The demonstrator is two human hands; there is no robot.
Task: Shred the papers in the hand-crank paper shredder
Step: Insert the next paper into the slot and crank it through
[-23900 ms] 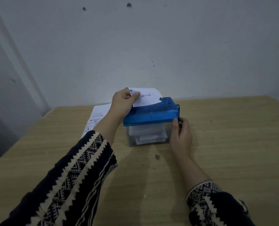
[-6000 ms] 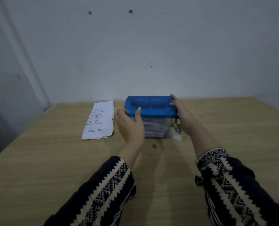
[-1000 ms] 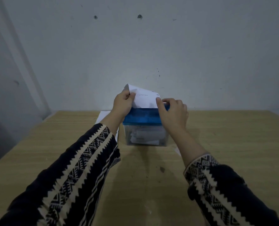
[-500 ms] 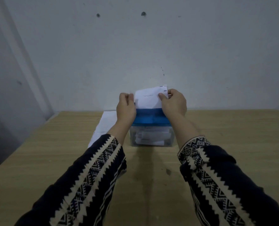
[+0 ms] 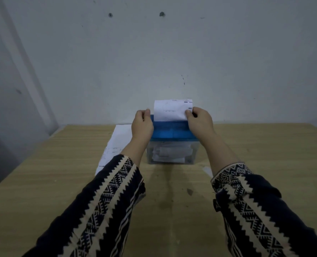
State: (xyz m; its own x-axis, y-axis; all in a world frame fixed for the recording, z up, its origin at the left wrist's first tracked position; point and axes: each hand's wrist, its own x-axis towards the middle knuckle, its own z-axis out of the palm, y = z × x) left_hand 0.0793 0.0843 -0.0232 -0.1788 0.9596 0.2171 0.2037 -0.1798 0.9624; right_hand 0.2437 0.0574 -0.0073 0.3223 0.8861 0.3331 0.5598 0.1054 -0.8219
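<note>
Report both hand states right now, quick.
Left hand: fingers curled beside the sheet, grip cannot be told.
Right hand: pinching the sheet's right edge above the shredder.

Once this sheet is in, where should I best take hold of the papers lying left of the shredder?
Probably their left long edge, coming from the left. The papers lie flat on the table, so the grip must pinch an edge; that one is free, while the right edge is behind the left hand and the near end behind the sleeve.
</note>
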